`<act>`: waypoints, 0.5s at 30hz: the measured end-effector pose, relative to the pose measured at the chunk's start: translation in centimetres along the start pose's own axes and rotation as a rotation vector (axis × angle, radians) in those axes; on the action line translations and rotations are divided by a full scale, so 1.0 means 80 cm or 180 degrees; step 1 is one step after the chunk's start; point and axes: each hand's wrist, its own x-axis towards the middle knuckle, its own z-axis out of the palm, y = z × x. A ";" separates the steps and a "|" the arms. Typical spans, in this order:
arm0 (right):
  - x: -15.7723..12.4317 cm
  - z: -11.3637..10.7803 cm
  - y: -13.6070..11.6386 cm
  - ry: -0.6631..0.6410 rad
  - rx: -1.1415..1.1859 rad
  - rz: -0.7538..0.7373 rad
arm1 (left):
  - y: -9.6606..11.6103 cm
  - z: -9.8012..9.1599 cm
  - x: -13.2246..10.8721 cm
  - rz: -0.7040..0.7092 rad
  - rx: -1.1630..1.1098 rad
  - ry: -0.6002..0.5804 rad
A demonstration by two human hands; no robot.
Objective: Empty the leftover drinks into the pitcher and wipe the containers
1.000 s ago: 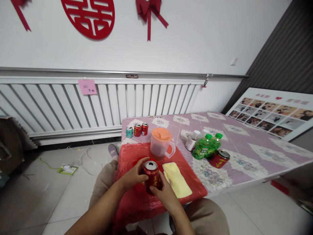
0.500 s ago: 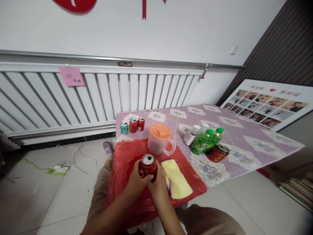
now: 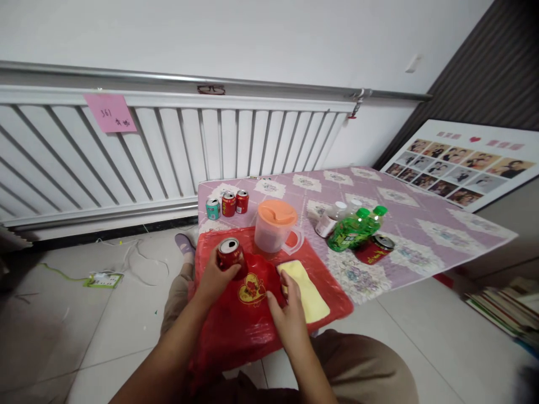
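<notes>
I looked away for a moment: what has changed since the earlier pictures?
The open red can has moved left and farther away, held now by the left hand alone. The right hand has let go and is open near the yellow cloth. The lidded pitcher, yellow cloth and green bottles stayed put.

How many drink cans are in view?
5: an open red can in the left hand; a teal can and two red cans on the far left of the table; another red can beside the green bottles. More may be hidden.
</notes>
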 end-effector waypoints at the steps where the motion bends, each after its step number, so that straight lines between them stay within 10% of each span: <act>1: 0.000 -0.008 0.004 0.0069 0.0095 0.0106 | 0.002 -0.006 0.003 0.0057 0.0068 0.0091; 15: -0.019 -0.047 0.027 0.0301 0.0009 0.0201 | -0.037 0.018 -0.002 0.0465 0.0280 -0.0870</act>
